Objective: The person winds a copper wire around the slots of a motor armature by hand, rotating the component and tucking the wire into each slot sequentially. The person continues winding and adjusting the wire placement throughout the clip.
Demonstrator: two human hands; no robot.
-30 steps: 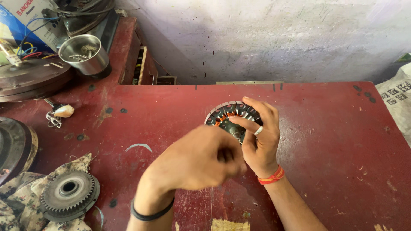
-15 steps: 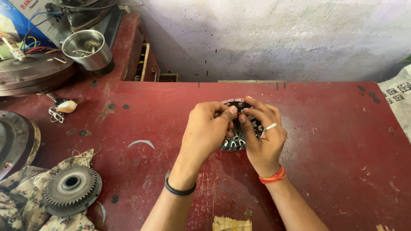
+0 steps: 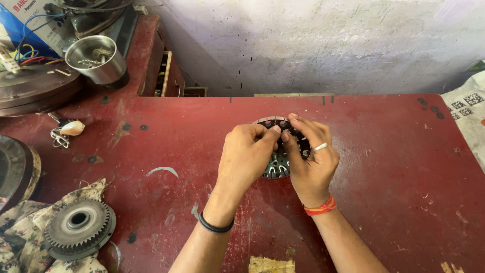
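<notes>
A round dark stator core [image 3: 277, 163] with slotted teeth and reddish inserts is held above the red table [image 3: 384, 167] near its middle. My left hand [image 3: 246, 156] grips its left side, thumb and forefinger pinched at the top rim. My right hand [image 3: 309, 159], with a ring and an orange wrist thread, holds the right side, fingers curled over the top. Most of the core is hidden behind both hands.
A toothed metal gear-like disc [image 3: 77, 227] lies on a patterned cloth at the front left. A steel cup [image 3: 96, 58] and coloured wires stand at the back left, with a large dark round plate [image 3: 15, 169] at the left edge. A small clip with a pale bead [image 3: 68, 130] lies nearby.
My left hand rose from in front of the core to grip its left side. Both hands now pinch the top rim together, and the core sits slightly lower and tilted.
</notes>
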